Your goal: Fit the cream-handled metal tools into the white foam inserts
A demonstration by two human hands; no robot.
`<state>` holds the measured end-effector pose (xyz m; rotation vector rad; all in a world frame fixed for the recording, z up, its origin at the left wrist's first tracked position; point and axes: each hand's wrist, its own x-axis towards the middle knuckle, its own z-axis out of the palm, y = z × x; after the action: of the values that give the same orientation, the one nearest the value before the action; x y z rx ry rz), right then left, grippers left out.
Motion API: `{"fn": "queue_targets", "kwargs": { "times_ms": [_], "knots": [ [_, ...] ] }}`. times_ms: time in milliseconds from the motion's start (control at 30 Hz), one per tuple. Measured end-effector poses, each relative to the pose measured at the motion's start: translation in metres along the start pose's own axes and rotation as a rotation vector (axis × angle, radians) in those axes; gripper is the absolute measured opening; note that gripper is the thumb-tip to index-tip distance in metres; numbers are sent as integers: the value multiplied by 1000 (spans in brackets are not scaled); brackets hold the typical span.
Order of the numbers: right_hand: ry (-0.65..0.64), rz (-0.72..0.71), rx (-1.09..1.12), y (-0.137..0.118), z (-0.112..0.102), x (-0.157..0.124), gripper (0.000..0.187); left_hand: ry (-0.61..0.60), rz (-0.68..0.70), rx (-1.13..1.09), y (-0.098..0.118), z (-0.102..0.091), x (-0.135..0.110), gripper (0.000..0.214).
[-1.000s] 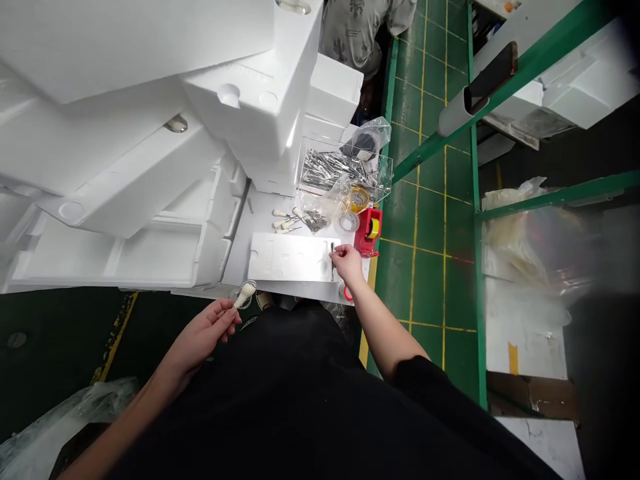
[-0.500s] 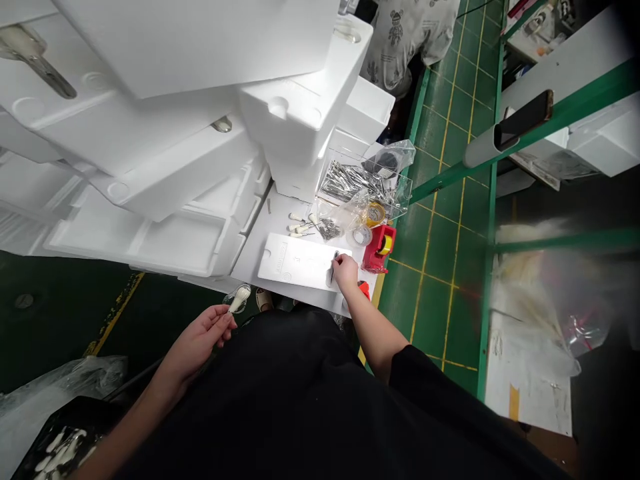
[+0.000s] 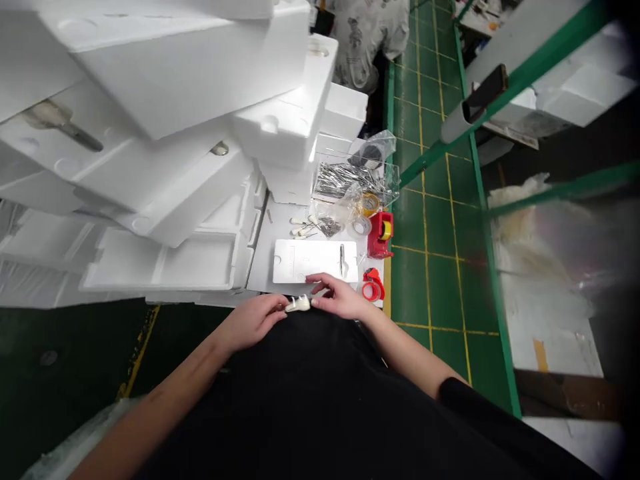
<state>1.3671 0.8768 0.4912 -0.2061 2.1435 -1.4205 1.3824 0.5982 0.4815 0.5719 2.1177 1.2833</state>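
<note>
My left hand [image 3: 257, 319] pinches one end of a small cream-coloured, bulb-ended handle [image 3: 299, 304] in front of my dark clothing. My right hand [image 3: 340, 297] is at its other end, thumb by the bulb and fingers apart; whether the thumb touches it I cannot tell. Just beyond the hands, a white foam box [image 3: 315, 260] lies flat on the table. A slim metal piece [image 3: 343, 259] rests at its right end. Several similar cream handles [image 3: 303, 227] with thin metal shafts lie behind the box.
Stacked white foam trays [image 3: 200, 257] fill the left side. A clear box of metal pieces [image 3: 350, 180] stands at the back. On the right are a red tape dispenser [image 3: 381, 233], a tape roll [image 3: 361, 227], a red tape cutter [image 3: 373, 287] and a green frame rail [image 3: 430, 157].
My left hand has brought the handle rightward to the middle. My right hand has let go of the metal piece on the foam box and moved left and nearer me, beside the handle.
</note>
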Motion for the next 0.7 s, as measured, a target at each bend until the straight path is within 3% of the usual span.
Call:
{"fn": "queue_targets", "kwargs": {
  "times_ms": [67, 167, 300, 433, 533, 633, 700],
  "knots": [
    [-9, 44, 214, -5, 16, -20, 44, -143, 156, 125, 7, -6, 25, 20],
    [133, 129, 503, 11, 30, -53, 38, -329, 255, 197, 16, 3, 61, 18],
    [281, 204, 732, 46, 38, -89, 44, -524, 251, 252, 28, 33, 98, 18],
    [381, 253, 893, 88, 30, -102, 42, -663, 182, 231, 30, 60, 141, 21],
    [528, 312, 954, 128, 24, -104, 38, -592, 298, 294, 21, 69, 204, 25],
    [652, 349, 1033, 166, 32, -109, 35, -457, 546, 627, 10, 79, 283, 24],
    [713, 365, 1074, 184, 47, -113, 35, -499, 726, 859, 7, 89, 329, 23]
  ]
}}
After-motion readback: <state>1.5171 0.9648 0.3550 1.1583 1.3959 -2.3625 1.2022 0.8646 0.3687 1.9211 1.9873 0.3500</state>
